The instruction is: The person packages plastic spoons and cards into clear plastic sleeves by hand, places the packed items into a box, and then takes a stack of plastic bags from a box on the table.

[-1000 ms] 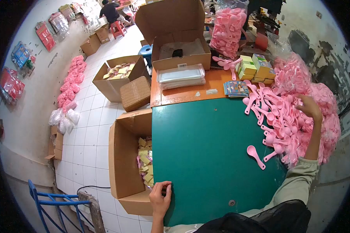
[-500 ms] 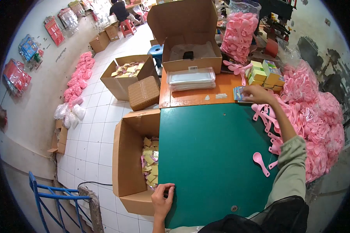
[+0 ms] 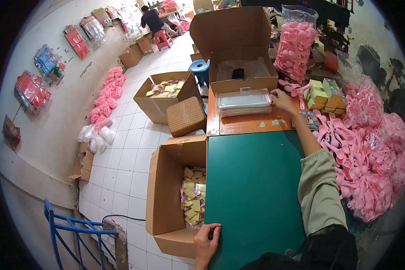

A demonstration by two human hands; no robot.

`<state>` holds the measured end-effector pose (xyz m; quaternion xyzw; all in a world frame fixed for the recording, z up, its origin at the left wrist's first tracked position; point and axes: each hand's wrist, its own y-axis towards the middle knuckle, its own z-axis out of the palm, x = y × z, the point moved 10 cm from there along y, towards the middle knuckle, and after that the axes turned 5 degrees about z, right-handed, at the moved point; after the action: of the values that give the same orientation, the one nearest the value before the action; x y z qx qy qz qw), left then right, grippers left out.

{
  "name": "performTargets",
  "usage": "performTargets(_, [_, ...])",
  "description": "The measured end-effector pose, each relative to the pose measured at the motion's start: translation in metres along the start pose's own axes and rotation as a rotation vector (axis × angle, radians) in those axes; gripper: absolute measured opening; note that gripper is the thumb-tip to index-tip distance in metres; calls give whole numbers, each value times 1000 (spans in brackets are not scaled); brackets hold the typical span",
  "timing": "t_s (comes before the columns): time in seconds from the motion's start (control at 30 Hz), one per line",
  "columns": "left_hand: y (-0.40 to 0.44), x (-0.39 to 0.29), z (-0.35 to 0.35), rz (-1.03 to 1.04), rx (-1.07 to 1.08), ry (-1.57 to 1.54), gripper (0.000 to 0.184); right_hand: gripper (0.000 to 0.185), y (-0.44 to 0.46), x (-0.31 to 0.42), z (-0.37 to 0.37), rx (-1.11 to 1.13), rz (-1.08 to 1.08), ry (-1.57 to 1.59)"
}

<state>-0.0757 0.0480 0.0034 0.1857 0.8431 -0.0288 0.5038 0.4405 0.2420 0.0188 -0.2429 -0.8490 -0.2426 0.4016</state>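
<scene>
My right hand [image 3: 283, 102] reaches to the orange tabletop, its fingertips pinched at the right edge of a stack of clear plastic bags [image 3: 243, 101]. Under that forearm lies a small pile of printed cards [image 3: 308, 119], partly covered. At the left edge of the green table mat [image 3: 252, 180] rests my left hand [image 3: 207, 240], fingers curled in with nothing visible in them. Loose pink spoons [image 3: 335, 135] are heaped along the right side, beyond my sleeve.
An open carton [image 3: 159, 193] holding yellow-carded packets stands left of the table, with another carton [image 3: 141, 101] behind it. A lidded box [image 3: 243, 84] sits at the back. Yellow-green card stacks [image 3: 318, 93] and bagged spoons [image 3: 378, 166] crowd the right.
My right hand has left the printed cards and moved left to the plastic bag stack. The view has shifted, and my sleeve now hides where the single spoon lay. My left hand stays at the table edge.
</scene>
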Motion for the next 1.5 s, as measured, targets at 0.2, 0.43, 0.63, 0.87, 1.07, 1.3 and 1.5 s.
performTargets(0.2, [2,-2,-1,-18,5,-30,6,33,10,-10,11,131,139,80])
performTargets(0.43, [1,4,-1,-71,10,-64,7,38,6,23,6,18,-80,-364])
performTargets(0.63, [0,8,0,-67,2,-87,7,35,-49,125,38,10,-639,-431])
performTargets(0.87, [0,8,1,-101,42,-99,9,33,-63,163,91,109,-751,-428])
performTargets(1.07, [49,3,0,-34,426,-145,19,23,-29,145,112,220,-605,-473])
performTargets(1.3, [264,-97,13,546,12,55,18,18,-32,156,100,81,-637,-464])
performTargets(1.5, [392,-6,92,207,-230,-217,34,17,-31,150,99,51,-658,-403])
